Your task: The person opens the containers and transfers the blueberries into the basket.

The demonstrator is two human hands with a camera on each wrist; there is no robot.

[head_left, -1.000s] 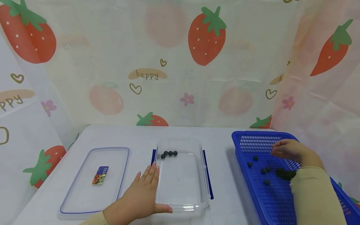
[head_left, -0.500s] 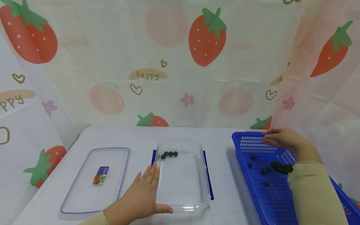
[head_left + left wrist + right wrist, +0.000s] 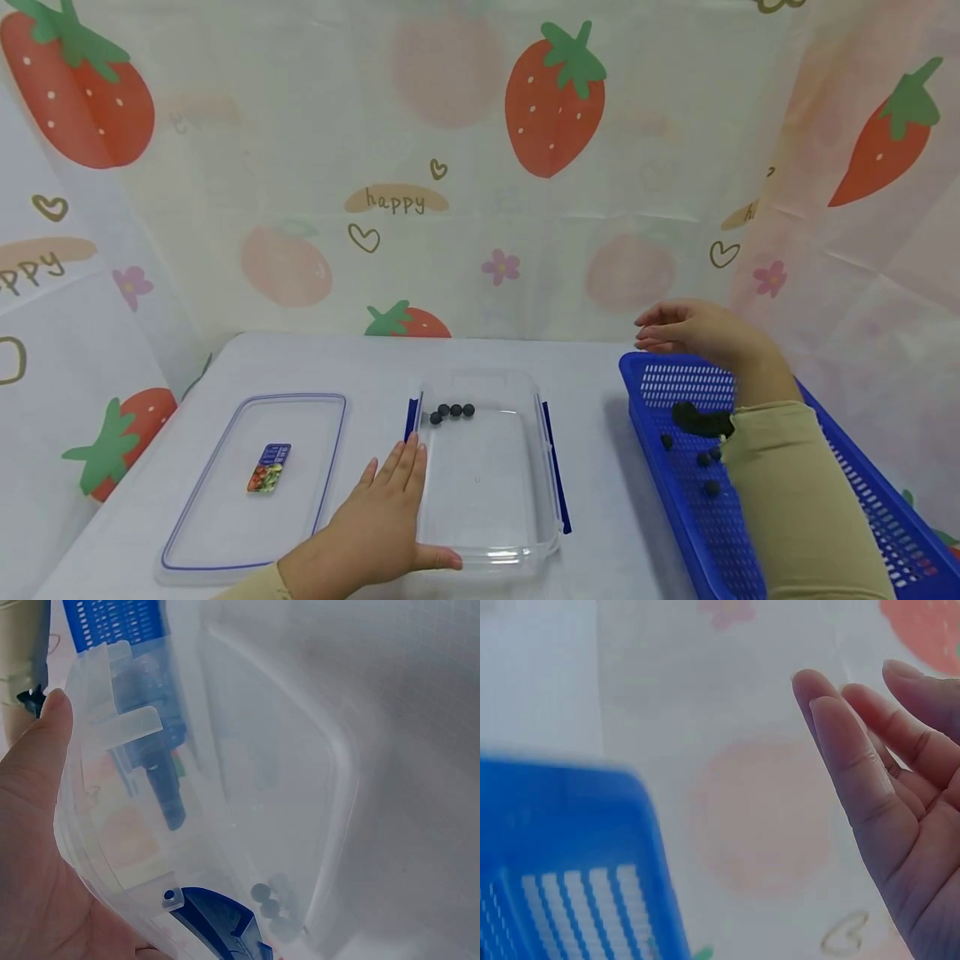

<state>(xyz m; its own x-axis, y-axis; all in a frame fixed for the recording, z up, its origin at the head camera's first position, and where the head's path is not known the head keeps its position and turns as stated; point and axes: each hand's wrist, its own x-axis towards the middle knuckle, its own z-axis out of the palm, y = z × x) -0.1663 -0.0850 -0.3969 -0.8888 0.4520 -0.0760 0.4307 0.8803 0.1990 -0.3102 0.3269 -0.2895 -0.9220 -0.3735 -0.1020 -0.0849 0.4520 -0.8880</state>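
Observation:
My left hand [image 3: 378, 517] lies along the left side of a clear plastic container [image 3: 483, 492], fingers straight and thumb out at its front edge. In the left wrist view the palm rests against the container's clear wall [image 3: 97, 847]. Several small dark round balls [image 3: 456, 411], blueberry-like, sit in the container's far left corner. Above the far end of the blue basket [image 3: 738, 550] hovers my right hand [image 3: 697, 333], palm turned inward. Its fingers are slightly bent and apart from the thumb in the right wrist view, and nothing shows between them.
More dark balls [image 3: 711, 487] lie in the basket, partly hidden by the right sleeve [image 3: 802, 492] and a black wrist device [image 3: 697, 421]. A clear lid [image 3: 210, 525] with a colourful label [image 3: 268, 467] lies at left. Blue side clips [image 3: 557, 467] hang open on the container.
My right hand has moved left and away from me, from over the basket to above its far rim. The left hand and the container have stayed in place.

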